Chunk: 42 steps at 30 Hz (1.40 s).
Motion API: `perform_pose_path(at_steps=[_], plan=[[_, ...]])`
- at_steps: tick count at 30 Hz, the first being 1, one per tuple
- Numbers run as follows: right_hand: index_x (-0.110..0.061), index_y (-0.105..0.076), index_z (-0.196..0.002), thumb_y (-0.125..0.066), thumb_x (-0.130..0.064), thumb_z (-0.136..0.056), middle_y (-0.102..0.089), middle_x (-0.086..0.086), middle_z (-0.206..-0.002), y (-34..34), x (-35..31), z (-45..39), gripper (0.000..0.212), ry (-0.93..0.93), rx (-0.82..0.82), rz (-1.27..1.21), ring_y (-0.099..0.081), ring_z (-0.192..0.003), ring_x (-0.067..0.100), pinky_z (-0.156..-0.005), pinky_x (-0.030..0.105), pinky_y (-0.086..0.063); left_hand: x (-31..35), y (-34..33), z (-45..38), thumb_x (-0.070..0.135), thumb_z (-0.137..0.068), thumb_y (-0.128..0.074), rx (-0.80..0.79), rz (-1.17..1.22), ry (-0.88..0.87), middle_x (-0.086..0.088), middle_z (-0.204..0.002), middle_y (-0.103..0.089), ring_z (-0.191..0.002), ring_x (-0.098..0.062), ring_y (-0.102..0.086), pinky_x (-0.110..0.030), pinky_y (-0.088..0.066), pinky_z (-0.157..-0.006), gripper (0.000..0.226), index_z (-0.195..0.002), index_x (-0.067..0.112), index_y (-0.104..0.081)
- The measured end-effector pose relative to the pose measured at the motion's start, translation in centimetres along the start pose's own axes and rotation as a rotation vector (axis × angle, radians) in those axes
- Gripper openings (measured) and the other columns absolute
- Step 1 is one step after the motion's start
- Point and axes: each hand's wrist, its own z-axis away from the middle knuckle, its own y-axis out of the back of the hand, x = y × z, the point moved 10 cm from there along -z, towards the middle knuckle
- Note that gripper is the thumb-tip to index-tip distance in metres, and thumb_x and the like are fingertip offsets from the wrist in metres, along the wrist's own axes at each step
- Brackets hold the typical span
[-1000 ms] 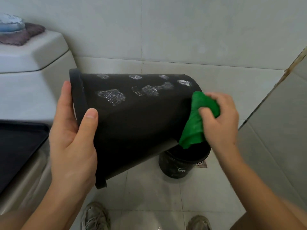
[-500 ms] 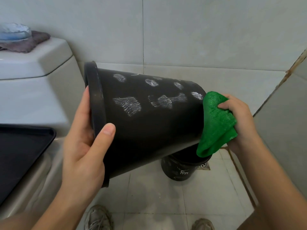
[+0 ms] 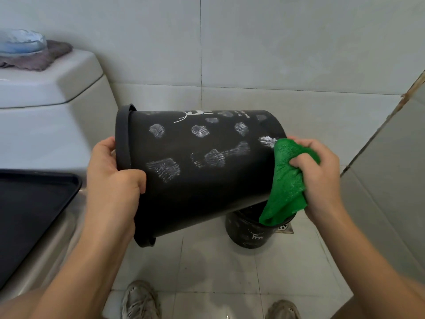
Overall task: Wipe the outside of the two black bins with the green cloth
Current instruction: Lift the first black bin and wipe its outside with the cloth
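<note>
Nearest, the left hand [image 3: 112, 180] holds the held black bin [image 3: 197, 171] at its rim end, thumb laid over the outer wall and fingers curled round the lip. The bin lies on its side in the air, mouth toward the toilet [image 3: 46, 125], base pointing right. This grip is closed on the bin.

The bin looks light, stiff plastic with a smooth, probably slick wall, so the rolled rim is the surest place to take it; a hold on the bare wall could slip. White smeared patches [image 3: 164, 169] dot the upper side, which reads as unwiped so far.

At the base end the right hand [image 3: 319, 178] bunches the green cloth [image 3: 287, 180], fingers curled tight into it, pressing it against the bin's bottom corner just beside one smear. The cloth is soft and limp, and its loose tail hangs down over the mouth of the second black bin [image 3: 250, 236].

That bin stands upright on the floor tiles [image 3: 207, 261], below and behind the held one, by a floor drain [image 3: 285, 227].
</note>
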Motion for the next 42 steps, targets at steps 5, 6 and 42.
perform_pose_path(at_steps=[5,6,42], plan=[[-0.02,-0.064,-0.079,-0.049,-0.013,-0.063,-0.07,-0.01,-0.104,0.1,0.5,0.5,0.023,0.0,0.02,-0.001,-0.063,-0.081,0.008,-0.066,0.028,-0.05,0.8,-0.1,0.6,0.016,-0.091,-0.059,0.02,-0.013,-0.009,-0.002,-0.092,-0.068,-0.083,-0.014,-0.065,-0.036,-0.052,-0.077,0.013,-0.102,0.018,-0.065],[-0.019,-0.064,-0.08,-0.049,-0.012,-0.063,-0.07,-0.008,-0.105,0.2,0.5,0.6,0.023,0.002,0.025,-0.004,-0.063,-0.08,0.007,-0.064,0.026,-0.049,1.1,0.0,0.7,0.02,-0.096,-0.055,0.034,-0.059,-0.047,0.005,-0.089,-0.068,-0.079,-0.005,-0.064,-0.028,-0.052,-0.075,0.01,-0.096,0.023,-0.064],[-0.029,-0.068,-0.069,-0.054,-0.016,-0.061,-0.061,-0.013,-0.059,1.6,-0.2,0.1,0.02,-0.039,0.077,0.069,-0.057,-0.061,0.012,-0.057,0.025,-0.045,1.8,-3.4,2.1,-0.018,-0.09,-0.043,-0.331,0.06,-0.137,0.004,-0.106,-0.072,-0.099,-0.014,-0.069,-0.027,-0.056,-0.082,0.06,-0.127,0.028,-0.055]])
